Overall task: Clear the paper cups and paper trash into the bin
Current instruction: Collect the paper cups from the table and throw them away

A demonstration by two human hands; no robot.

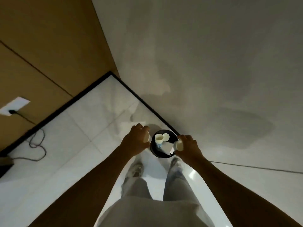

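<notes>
Head view looks down on the bin (153, 150) between both hands. Left hand (136, 140) grips a cup (147, 138) beside its left rim; right hand (188, 147) grips another cup (179, 144), tilted sideways, at its right rim. Both need moving inward.

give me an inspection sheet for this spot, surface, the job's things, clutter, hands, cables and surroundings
Surface: pale glossy tiled floor, black skirting along the walls.
Job's things: round black bin on the floor by the white wall; inside it two paper cups and white paper trash.
Clutter: nothing seen.
Hands: left hand grips a paper cup beside the bin; right hand grips another paper cup at the bin's rim.
Cables: dark cable runs from the wall socket and loops on the floor; thin line along the white wall.
Surroundings: tan wall left, white wall right, person's legs and shoes below.
</notes>
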